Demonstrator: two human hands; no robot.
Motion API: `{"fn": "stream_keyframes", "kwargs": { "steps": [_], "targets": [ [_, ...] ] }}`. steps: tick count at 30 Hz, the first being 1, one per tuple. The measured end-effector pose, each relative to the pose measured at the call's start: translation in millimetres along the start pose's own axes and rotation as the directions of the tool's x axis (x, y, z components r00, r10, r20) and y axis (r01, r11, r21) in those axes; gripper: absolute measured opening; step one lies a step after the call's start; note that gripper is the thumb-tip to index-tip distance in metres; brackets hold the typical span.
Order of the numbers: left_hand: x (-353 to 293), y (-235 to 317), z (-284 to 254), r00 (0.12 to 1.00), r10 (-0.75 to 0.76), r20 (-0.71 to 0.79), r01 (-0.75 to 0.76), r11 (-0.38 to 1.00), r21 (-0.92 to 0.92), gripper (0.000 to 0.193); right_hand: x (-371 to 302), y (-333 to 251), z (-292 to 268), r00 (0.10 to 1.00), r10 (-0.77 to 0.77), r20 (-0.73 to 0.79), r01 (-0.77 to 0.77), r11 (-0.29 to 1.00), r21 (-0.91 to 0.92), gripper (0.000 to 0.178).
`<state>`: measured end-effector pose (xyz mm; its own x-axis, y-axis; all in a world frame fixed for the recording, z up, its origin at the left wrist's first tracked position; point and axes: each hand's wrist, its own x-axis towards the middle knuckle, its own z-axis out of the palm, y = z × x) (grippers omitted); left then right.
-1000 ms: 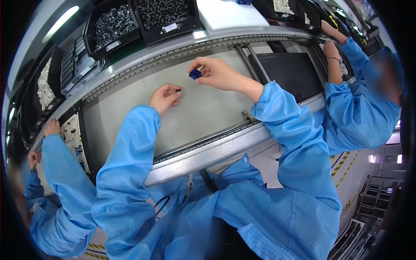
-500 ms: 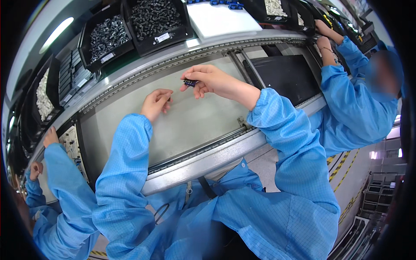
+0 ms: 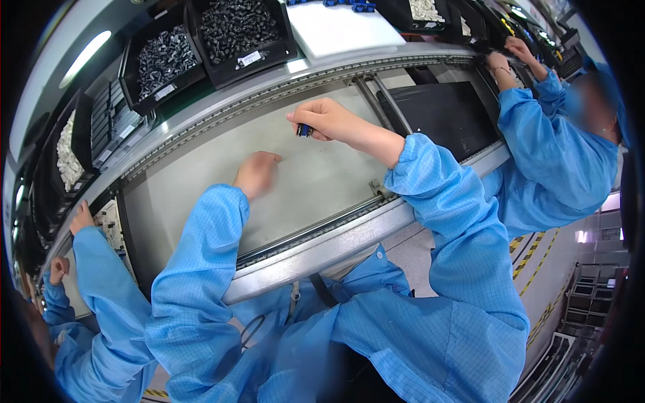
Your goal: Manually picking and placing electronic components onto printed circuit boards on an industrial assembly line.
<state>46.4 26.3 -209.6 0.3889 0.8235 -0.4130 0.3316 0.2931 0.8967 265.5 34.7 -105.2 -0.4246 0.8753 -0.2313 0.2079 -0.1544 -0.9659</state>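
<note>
Across the middle of the frame a long metal-framed bench [image 3: 322, 252] runs from lower left to upper right, carrying a pale grey-green flat panel [image 3: 201, 181] and, further toward the upper right, a dark black flat panel [image 3: 447, 111]. Behind the bench, along the upper left of the frame, a row of black plastic bins [image 3: 238, 30] stands tilted forward, filled with small dark and silvery parts; a white sheet [image 3: 336, 27] lies at the top centre. At the lower right a grey floor with yellow-and-black striped tape [image 3: 531, 252] shows. People in blue coats work at the far left edge and the upper right. Just above the centre of the frame, over the pale panel, the right hand [image 3: 329, 119] pinches a small dark blue component [image 3: 304, 129] between thumb and fingertips; the piece hangs at the lower left of the hand, whether touching the panel or held just above it cannot be told. That right forearm in its blue sleeve stretches in from the lower right, wrist bent slightly down. Left of centre, well apart from the component, the left hand [image 3: 256, 173] is blurred, fingers loosely curled over the pale panel; whether it holds anything cannot be told.
</note>
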Motion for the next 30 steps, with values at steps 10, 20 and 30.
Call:
{"fn": "stream_keyframes", "kwargs": {
  "steps": [10, 20, 30],
  "targets": [
    [-2, -5, -6, 1.0, -0.005, -0.007, 0.004, 0.997, -0.083, 0.026, 10, 16, 4, 0.996, 0.033, 0.087, -0.042, 0.994, 0.105, 0.022],
    [-9, -6, -11, 0.997, 0.006, 0.076, -0.001, 0.998, -0.063, 0.03, 8, 19, 17, 0.983, 0.015, 0.18, -0.043, 0.988, 0.15, 0.03],
    [-14, -6, -12, 0.997, 0.009, 0.079, -0.006, 0.999, -0.046, 0.029, 8, 21, 25, 0.984, 0.035, 0.177, -0.012, 0.991, -0.13, 0.027]
  ]
}}
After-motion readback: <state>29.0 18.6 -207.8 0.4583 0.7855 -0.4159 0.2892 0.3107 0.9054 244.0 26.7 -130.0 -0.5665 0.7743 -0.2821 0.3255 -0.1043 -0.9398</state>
